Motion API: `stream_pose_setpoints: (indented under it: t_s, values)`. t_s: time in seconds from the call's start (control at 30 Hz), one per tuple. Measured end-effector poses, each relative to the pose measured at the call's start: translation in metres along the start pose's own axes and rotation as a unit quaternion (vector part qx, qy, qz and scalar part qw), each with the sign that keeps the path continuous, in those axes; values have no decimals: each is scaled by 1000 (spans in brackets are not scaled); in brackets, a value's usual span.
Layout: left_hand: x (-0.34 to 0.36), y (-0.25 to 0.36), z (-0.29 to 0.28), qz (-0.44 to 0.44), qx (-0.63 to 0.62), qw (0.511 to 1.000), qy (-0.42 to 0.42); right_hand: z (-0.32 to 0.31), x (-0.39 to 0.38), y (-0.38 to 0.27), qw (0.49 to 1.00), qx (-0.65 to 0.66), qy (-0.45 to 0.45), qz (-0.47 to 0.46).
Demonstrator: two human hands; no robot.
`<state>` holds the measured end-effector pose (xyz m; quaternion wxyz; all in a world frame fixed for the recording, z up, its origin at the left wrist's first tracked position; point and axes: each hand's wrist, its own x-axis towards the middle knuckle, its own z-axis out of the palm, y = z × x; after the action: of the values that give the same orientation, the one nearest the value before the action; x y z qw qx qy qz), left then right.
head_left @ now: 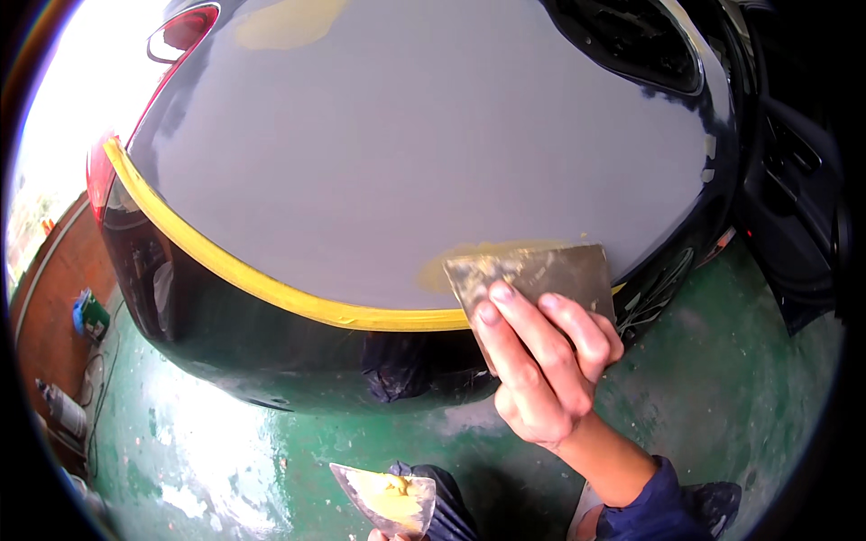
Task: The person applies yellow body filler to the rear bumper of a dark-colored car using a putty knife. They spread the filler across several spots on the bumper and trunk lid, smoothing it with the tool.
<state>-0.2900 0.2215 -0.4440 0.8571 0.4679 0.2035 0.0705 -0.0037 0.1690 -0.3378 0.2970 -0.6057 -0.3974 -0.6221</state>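
My right hand [550, 365] grips a flat, putty-smeared spreader [568, 270], its fingers laid along the face. The spreader's top edge lies against the grey-primed car panel [406, 144], beside a thin patch of yellowish body filler [440, 263]. Low in the view, my left hand [390, 536] pinches the bottom of a second spreader [370, 491], which carries a lump of yellow filler [395, 496]. Most of that hand is cut off by the lower edge. Yellow masking tape [262, 284] follows the panel's lower border, partly hidden by the right-hand spreader.
Below the tape curves the glossy black bumper [244, 343]. A larger filler patch [289, 22] sits near the panel's top, by the red tail light [185, 32]. An open car door [789, 171] stands at right. Left, a bottle [63, 410] and cable lie on the green floor [207, 424].
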Motion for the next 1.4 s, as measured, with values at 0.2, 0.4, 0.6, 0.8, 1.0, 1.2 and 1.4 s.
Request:
stream_pose_setpoints:
  t_s: [0.2, 0.4, 0.6, 0.8, 1.0, 1.2, 1.4]
  values:
    - [3, 3, -5, 3, -6, 999, -32, 11, -9, -11, 1000, 15, -16, -14]
    - [5, -1, -1, 13, 24, 1000, 2, -5, -32, -8, 998, 26, -49, -21]
    - [2, 1, 3, 16, 29, 999, 3, -10, -2, 15, 1000, 1, -17, 14]
    - [6, 1, -1, -1, 7, 1000, -26, 1, -7, 6, 999, 12, -33, -18]
    - [10, 0, 5, 13, 30, 999, 2, -19, -37, 11, 997, 31, -68, -24]
    - [7, -4, 6, 3, 35, 999, 3, -25, -16, 60, 999, -15, -37, -16]
    - [9, -6, 8, 1, 29, 1000, 1, -27, -18, 64, 996, 43, -69, -27]
